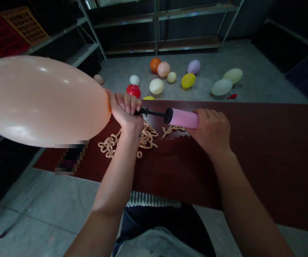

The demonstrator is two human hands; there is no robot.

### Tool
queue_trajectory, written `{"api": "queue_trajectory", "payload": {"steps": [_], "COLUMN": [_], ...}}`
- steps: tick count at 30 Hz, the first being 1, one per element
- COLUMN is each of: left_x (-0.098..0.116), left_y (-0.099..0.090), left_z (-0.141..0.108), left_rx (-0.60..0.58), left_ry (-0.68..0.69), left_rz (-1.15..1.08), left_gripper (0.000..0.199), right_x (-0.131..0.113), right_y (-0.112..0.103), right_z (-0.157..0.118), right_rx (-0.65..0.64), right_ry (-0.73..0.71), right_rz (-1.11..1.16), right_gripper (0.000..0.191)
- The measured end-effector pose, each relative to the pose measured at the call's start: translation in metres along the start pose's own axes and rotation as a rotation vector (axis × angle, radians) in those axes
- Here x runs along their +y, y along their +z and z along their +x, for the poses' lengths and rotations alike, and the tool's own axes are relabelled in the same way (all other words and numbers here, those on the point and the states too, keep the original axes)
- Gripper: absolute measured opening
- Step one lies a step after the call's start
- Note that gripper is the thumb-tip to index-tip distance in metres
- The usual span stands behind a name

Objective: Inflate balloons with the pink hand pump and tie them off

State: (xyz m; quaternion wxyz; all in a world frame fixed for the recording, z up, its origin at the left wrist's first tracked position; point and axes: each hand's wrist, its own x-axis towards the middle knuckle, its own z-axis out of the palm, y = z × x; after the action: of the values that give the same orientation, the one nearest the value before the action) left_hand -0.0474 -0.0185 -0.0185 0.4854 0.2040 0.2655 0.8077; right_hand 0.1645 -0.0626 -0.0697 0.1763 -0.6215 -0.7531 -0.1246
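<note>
Near the far edge of the table (266,142), the left hand (127,109) holds the peach balloon (44,101) tight to the pink air pump (184,119), probably so no air leaks, while the right hand (213,128) grips its other end.

From afar, I'm seeing glossy, smooth rubber on the big balloon (46,103), smooth plastic on the pump (184,118), wood-like finish on the tabletop (266,142) and matt concrete on the floor (60,203).

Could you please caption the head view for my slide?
Left hand holds large peach balloon; right hand grips pink pump.
</note>
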Motion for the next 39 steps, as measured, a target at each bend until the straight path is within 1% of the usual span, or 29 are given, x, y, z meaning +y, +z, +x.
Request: {"api": "queue_trajectory", "payload": {"steps": [3, 6, 8, 12, 16, 21, 24, 27, 29, 33, 35, 39], "left_x": [-0.01, -0.024, -0.03, -0.034, -0.031, -0.024, -0.022, -0.022, -0.022, -0.018, -0.012, 0.003], "left_y": [0.008, 0.009, 0.007, -0.002, -0.005, -0.006, -0.01, -0.016, -0.021, -0.027, -0.027, -0.024], "left_z": [-0.013, -0.021, -0.021, -0.011, -0.004, 0.0, 0.006, 0.014, 0.019, 0.026, 0.027, 0.023], "left_rx": [-0.021, -0.034, -0.052, -0.053, -0.026, -0.012, 0.022, 0.055, 0.064, 0.043, 0.021, -0.006], "left_ry": [-0.064, -0.122, -0.143, -0.159, -0.167, -0.143, -0.137, -0.133, -0.128, -0.103, -0.082, -0.036], "left_rz": [-0.007, -0.018, -0.054, -0.106, -0.133, -0.144, -0.159, -0.206, -0.254, -0.253, -0.222, -0.156], "left_gripper": [0.065, 0.067, 0.067, 0.066, 0.062, 0.06, 0.06, 0.059, 0.058, 0.058, 0.059, 0.062], "right_x": [-0.01, -0.015, -0.014, -0.008, -0.005, -0.001, 0.011, 0.028, 0.039, 0.051, 0.05, 0.04], "right_y": [0.007, 0.016, 0.02, 0.019, 0.017, 0.021, 0.024, 0.025, 0.027, 0.031, 0.032, 0.033], "right_z": [-0.002, -0.003, -0.003, -0.001, 0.001, 0.002, 0.001, -0.002, -0.004, -0.006, -0.005, -0.004], "right_rx": [0.003, -0.039, -0.053, 0.0, 0.052, 0.099, 0.126, 0.143, 0.16, 0.143, 0.12, 0.066], "right_ry": [-0.014, -0.007, -0.015, -0.065, -0.095, -0.106, -0.08, -0.059, -0.014, 0.097, 0.127, 0.12], "right_rz": [0.011, 0.03, 0.039, 0.037, 0.003, -0.063, -0.1, -0.119, -0.125, -0.156, -0.157, -0.098], "right_gripper": [0.028, 0.028, 0.028, 0.03, 0.034, 0.033, 0.031, 0.03, 0.03, 0.029, 0.031, 0.033]}}
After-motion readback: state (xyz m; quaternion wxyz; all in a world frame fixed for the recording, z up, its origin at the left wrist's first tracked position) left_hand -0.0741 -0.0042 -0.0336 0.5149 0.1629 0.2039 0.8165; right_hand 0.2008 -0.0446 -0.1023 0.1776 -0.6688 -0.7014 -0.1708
